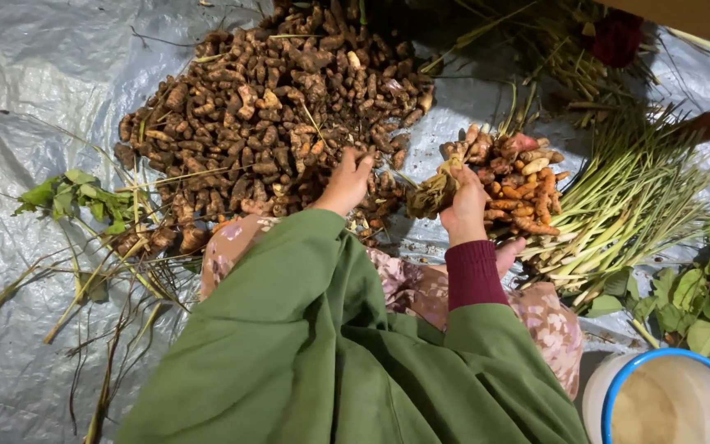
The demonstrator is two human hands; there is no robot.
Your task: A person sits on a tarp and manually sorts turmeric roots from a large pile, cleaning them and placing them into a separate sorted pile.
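Note:
A big heap of brown, soil-covered turmeric roots [273,115] lies on a grey plastic sheet [34,90]. My left hand [347,181] reaches into the near edge of the heap, fingers curled among the roots. My right hand [463,205] grips a clump of roots [509,177] with orange-pink fingers and a dry, fibrous tuft at its left end. The clump is held just above the sheet, right of the heap. Green sleeves cover my arms, with a maroon cuff on the right wrist.
Cut green stalks [626,205] lie in a bundle to the right. Leafy sprigs [71,197] and dry stems rest at left; more leaves [700,296] sit at far right. A white bucket with a blue rim [610,395] stands at bottom right.

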